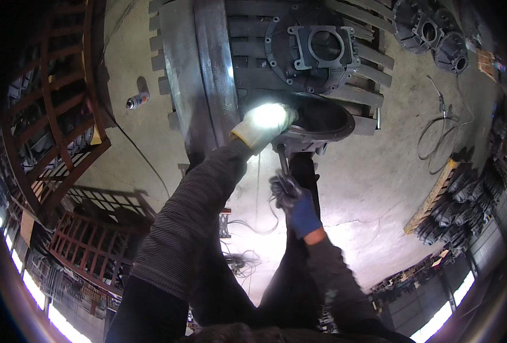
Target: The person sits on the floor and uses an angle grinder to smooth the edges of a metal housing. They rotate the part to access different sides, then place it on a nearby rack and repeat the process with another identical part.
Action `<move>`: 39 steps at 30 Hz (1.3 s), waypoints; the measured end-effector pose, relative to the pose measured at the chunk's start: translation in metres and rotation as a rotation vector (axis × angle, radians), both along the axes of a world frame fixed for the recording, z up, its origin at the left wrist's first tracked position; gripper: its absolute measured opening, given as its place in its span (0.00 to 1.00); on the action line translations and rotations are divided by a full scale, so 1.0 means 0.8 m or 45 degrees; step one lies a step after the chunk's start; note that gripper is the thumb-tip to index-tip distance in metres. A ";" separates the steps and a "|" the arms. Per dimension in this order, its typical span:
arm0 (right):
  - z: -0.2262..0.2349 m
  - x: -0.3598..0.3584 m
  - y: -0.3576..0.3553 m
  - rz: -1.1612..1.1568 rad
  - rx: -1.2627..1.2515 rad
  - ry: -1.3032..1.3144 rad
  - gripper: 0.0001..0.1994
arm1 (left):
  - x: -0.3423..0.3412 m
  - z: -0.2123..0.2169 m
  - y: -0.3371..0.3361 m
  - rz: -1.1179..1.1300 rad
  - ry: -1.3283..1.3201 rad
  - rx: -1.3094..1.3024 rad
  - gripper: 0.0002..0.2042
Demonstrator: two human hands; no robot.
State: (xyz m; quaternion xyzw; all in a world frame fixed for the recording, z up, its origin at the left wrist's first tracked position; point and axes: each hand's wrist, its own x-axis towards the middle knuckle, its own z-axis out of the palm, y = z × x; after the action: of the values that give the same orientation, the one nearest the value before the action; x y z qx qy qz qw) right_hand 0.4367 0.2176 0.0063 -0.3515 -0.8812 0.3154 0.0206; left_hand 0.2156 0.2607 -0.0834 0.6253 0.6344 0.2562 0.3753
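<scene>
My left hand [266, 123], in a pale glove with a yellow cuff, grips the near-left rim of a round, hollow metal housing [336, 136]. Glare washes out much of that glove, and its fingertips are partly hidden. Below the housing, my right hand [293, 200], in a blue glove with a dark palm, is closed around a dark rod-shaped tool [283, 160]. The tool's upper end meets the housing's underside; its exact kind cannot be made out. The housing is tilted with its wide mouth up, near the pallet's front edge.
Beyond stands a slatted pallet [368, 54] bearing another flanged housing [316, 48] and a long metal plate [188, 68]. A spray can [138, 101] lies on the floor at left, near a rust-red rack [53, 103]. At right are a hose [430, 134] and more castings [430, 34].
</scene>
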 end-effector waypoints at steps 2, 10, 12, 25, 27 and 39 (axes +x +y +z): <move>0.025 0.021 0.045 0.127 -0.498 0.082 0.17 | 0.003 0.000 -0.001 0.030 -0.032 -0.064 0.13; 0.089 -0.026 0.055 -0.868 -1.490 0.278 0.12 | -0.001 -0.006 0.006 0.151 -0.105 -0.075 0.14; 0.078 -0.046 0.012 -1.636 -1.860 0.775 0.12 | -0.003 -0.009 0.009 0.154 0.021 0.168 0.14; 0.019 -0.042 -0.022 -1.467 -1.376 0.535 0.10 | 0.002 0.006 0.009 0.164 -0.165 -0.131 0.12; 0.045 -0.032 -0.008 -1.425 -1.398 0.369 0.08 | 0.001 0.010 0.012 0.136 -0.038 -0.035 0.11; 0.117 0.067 0.004 -0.776 -1.238 0.253 0.15 | -0.064 -0.002 0.035 -0.300 -0.250 -0.452 0.14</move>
State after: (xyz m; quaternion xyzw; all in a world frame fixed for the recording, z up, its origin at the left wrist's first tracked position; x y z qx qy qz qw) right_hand 0.4900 0.2205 0.1003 -0.5270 -0.4882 0.6951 0.0290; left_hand 0.1640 0.2886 -0.0847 0.5912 0.5526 0.1546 0.5667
